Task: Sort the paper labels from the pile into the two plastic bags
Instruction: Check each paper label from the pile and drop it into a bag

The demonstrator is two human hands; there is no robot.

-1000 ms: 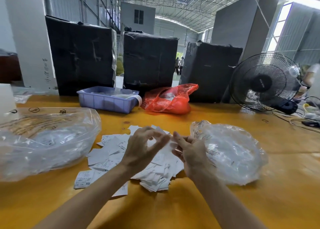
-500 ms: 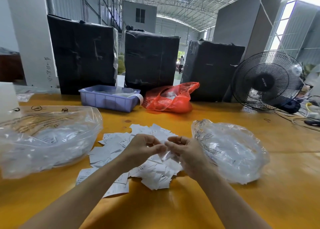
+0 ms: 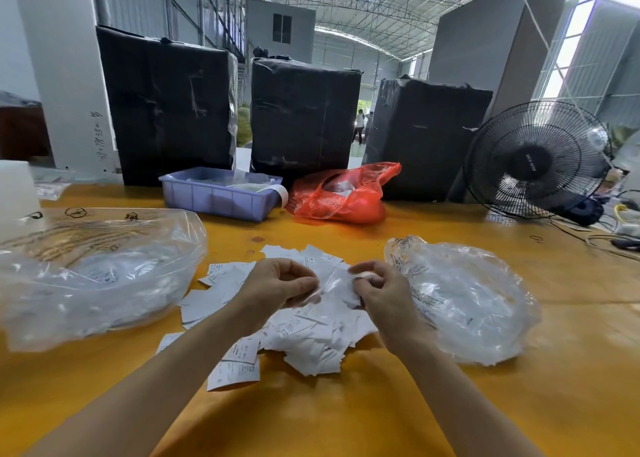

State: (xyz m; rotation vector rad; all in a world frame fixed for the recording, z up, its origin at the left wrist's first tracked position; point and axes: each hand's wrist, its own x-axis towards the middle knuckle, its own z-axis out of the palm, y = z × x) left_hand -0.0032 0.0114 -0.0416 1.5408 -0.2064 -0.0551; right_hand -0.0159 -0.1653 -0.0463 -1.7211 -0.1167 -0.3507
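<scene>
Labels held over the pile on the desk (image 3: 381,404)

A thin clear piece (image 3: 330,283) is pinched between the curled fingers of the left hand (image 3: 280,287) and right hand (image 3: 384,294), above the label pile (image 3: 311,339), between the left bag (image 3: 97,269) and right bag (image 3: 464,300).

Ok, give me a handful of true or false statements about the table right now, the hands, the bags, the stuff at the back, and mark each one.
1. The pile of paper labels lies between two clear plastic bags. True.
2. The left hand rests inside the left clear bag. False: it is over the pile, close to the right hand.
3. A red plastic bag sits beside the purple tray. True.
4. The fan stands at the table's left end. False: it is on the right.
5. The right clear bag hangs from the right hand. False: it lies on the table.
</scene>
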